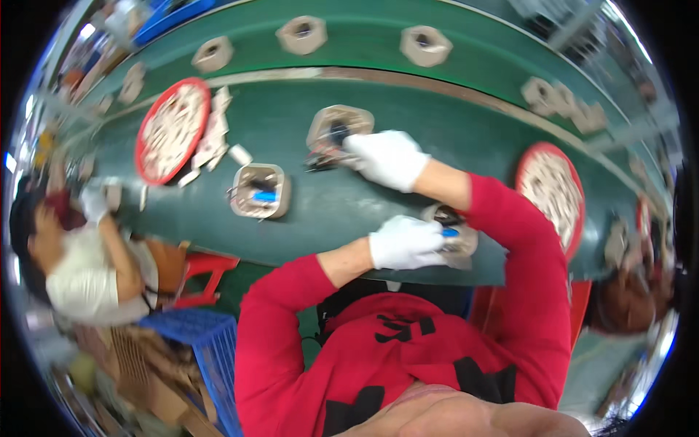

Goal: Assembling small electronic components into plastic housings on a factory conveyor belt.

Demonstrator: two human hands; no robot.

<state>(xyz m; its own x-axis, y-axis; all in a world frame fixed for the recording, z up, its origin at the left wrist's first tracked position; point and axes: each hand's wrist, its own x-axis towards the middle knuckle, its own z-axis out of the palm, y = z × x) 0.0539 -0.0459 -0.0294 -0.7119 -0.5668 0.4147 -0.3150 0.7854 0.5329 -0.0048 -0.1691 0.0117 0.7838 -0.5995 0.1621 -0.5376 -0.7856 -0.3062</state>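
Nearest the camera is the wearer's red sweater [415,342], its 2 sleeves reaching over the green desk [342,233]. The white-gloved left hand [408,242] has its fingers at a beige housing [462,249] at its 3 o'clock, by a blue part [450,233], probably steadying it; whether they clench anything I cannot tell. The right sleeve hides that housing's edge toward 2 o'clock. Farther off, the right hand [389,159] meets the near rim of another housing [349,113] at its 10 o'clock; blur hides whether it grips. At the left hand's 10 o'clock, a housing with a blue cell [265,197] stands apart. Red trays of pale pieces flank the work, 1 at 10 o'clock [139,155] and 1 at 2 o'clock [579,191], likely for reach from either side; loose pieces [213,137] crowd the former. At 12 o'clock, a raised rail [415,81] separates the desk from a green belt [364,54] bearing more housings [301,35].
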